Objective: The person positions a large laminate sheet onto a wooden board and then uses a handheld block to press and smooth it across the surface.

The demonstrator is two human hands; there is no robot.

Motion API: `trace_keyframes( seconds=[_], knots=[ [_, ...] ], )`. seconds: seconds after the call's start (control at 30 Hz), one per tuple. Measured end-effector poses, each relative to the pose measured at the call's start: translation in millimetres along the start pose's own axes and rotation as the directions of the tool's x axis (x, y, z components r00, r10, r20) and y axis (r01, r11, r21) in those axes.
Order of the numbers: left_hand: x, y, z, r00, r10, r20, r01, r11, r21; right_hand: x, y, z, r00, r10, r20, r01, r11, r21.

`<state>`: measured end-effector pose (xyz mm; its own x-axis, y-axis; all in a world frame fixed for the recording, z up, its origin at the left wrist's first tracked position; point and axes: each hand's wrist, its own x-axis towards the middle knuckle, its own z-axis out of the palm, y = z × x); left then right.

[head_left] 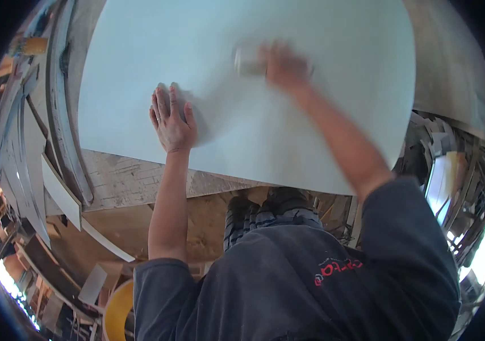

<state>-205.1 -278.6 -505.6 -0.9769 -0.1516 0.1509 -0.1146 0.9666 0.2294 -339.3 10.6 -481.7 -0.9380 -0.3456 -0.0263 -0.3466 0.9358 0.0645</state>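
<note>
A large pale sheet [288, 136] lies on a scuffed grey worktop [117, 182]. My left hand [171, 119] rests flat on the sheet, left of the middle, fingers stretched out and pointing away from me. Higher up and to the right, my right hand [282, 65] is blurred by motion, gripping a pale, block-like thing [245, 61] over the sheet. I cannot make out exactly what that thing is.
Long metal strips [63, 96] lie along the worktop's left side, with offcut panels [61, 193] below them. A yellow ring-shaped object [115, 315] is at lower left. Piles of scrap pieces [441, 187] crowd the right side beside the sheet.
</note>
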Motion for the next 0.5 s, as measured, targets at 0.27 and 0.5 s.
trace_keyframes(
  seconds=[0.27,0.5],
  knots=[
    [-1.6,45.1,-11.7,0.99,-0.078,0.118,0.068,0.994,0.089,-327.3,-67.3,-96.4,0.949,-0.095,0.3,-0.081,0.848,0.523],
    [26.8,157.3,-14.2,0.931,-0.213,0.297,0.236,0.971,-0.046,-311.0,39.3,-110.2,0.901,0.43,0.054,-0.383,0.731,0.565]
  ],
)
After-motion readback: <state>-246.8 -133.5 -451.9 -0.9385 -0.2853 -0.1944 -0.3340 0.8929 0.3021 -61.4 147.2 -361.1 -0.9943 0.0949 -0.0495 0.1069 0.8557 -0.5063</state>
